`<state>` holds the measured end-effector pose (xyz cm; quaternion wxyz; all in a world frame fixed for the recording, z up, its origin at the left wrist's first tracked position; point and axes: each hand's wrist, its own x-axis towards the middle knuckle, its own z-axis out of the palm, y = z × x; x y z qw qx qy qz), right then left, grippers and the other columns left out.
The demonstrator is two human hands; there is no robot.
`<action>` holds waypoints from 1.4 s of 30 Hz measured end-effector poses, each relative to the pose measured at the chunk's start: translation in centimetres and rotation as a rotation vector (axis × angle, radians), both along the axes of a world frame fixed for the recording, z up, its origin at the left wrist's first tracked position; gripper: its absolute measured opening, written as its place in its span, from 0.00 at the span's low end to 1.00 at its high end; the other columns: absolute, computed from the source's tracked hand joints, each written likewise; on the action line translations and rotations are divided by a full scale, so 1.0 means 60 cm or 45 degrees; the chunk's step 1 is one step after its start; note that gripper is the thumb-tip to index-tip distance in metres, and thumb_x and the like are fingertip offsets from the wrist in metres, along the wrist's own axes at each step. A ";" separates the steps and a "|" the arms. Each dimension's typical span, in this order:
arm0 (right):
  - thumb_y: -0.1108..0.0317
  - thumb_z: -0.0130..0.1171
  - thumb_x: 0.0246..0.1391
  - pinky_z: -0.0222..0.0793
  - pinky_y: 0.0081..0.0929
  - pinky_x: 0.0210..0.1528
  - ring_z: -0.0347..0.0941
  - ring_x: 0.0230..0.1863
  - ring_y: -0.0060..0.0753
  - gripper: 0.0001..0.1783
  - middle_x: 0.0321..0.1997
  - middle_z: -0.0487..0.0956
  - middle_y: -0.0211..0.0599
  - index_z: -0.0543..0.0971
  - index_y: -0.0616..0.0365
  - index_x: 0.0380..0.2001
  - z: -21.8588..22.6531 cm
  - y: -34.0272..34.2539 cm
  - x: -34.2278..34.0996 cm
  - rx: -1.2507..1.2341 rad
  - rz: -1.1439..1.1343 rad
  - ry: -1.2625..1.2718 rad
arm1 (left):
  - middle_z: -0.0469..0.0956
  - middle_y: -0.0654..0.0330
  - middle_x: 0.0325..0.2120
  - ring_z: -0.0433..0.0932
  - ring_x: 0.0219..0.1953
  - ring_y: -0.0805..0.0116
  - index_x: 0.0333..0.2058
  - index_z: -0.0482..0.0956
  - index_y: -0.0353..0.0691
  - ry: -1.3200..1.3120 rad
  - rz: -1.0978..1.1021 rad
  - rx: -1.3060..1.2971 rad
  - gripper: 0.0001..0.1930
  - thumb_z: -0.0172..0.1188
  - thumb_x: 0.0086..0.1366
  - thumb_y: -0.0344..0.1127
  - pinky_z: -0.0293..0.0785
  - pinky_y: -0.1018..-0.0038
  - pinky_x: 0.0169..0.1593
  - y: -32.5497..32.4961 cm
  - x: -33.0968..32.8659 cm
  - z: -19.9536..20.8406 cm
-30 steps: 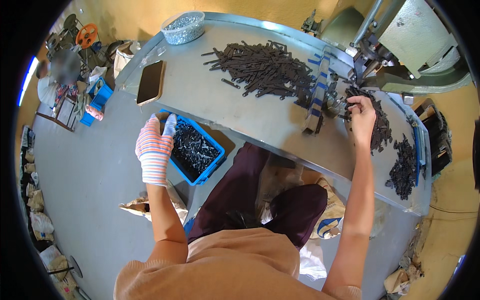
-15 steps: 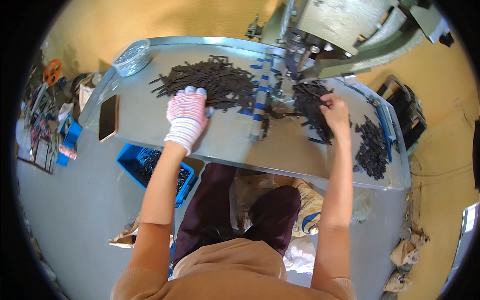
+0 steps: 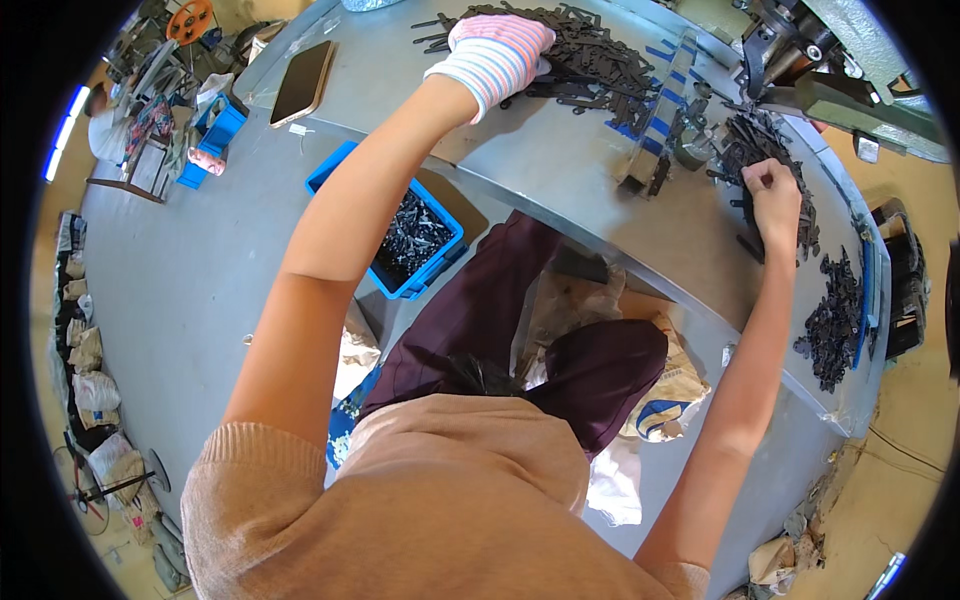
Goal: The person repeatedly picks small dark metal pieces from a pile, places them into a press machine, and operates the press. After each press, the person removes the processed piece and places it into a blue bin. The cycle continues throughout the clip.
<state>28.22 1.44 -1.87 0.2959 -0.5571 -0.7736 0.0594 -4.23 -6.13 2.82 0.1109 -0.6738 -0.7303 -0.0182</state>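
Note:
My left hand (image 3: pixel 500 55), in a striped glove, is at the near left part of a wide pile of thin dark strips (image 3: pixel 600 65) on the metal table. Its fingers look curled down and the tips are hidden, so what they hold cannot be made out. Bare, my right hand (image 3: pixel 775 200) is over a smaller pile of dark strips (image 3: pixel 760 135) beside the machine. Thumb and fingers are bent together there, and anything between them is too small to tell. Between the two piles runs a metal bar with blue tape (image 3: pixel 660 115).
The green machine (image 3: pixel 850 115) overhangs the far right. A third heap of dark pieces (image 3: pixel 832 320) lies at the table's right end. A phone (image 3: pixel 303 83) rests near the left edge. Below stands a blue bin (image 3: pixel 450 250) holding dark pieces. Paper sacks (image 3: pixel 680 385) are under the table.
The whole view has turned, so the table sits higher and further right. My left hand stays by the large pile, while my right has shifted from the smaller pile's right edge to over its strips.

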 end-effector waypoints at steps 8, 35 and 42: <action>0.68 0.55 0.50 0.57 0.16 0.27 0.63 0.23 0.16 0.06 0.20 0.71 0.26 0.75 0.59 0.25 0.040 -0.032 -0.014 -0.238 0.097 0.455 | 0.77 0.53 0.24 0.77 0.31 0.53 0.27 0.78 0.42 -0.184 0.041 0.284 0.13 0.54 0.53 0.46 0.71 0.61 0.34 0.002 -0.005 0.029; 0.73 0.54 0.50 0.64 0.16 0.33 0.68 0.27 0.19 0.04 0.26 0.76 0.33 0.74 0.58 0.31 0.018 -0.020 -0.045 -0.612 0.563 1.687 | 0.77 0.62 0.26 0.73 0.28 0.78 0.38 0.75 0.35 -1.855 -0.708 -0.240 0.10 0.57 0.56 0.28 0.70 0.81 0.32 0.109 0.146 -0.023; 0.73 0.53 0.50 0.68 0.18 0.33 0.71 0.27 0.22 0.12 0.28 0.78 0.38 0.75 0.62 0.40 0.021 -0.026 -0.046 -0.767 0.683 1.513 | 0.76 0.63 0.23 0.71 0.23 0.80 0.30 0.75 0.33 -1.944 -0.680 -0.156 0.06 0.60 0.51 0.21 0.68 0.84 0.27 0.113 0.149 -0.029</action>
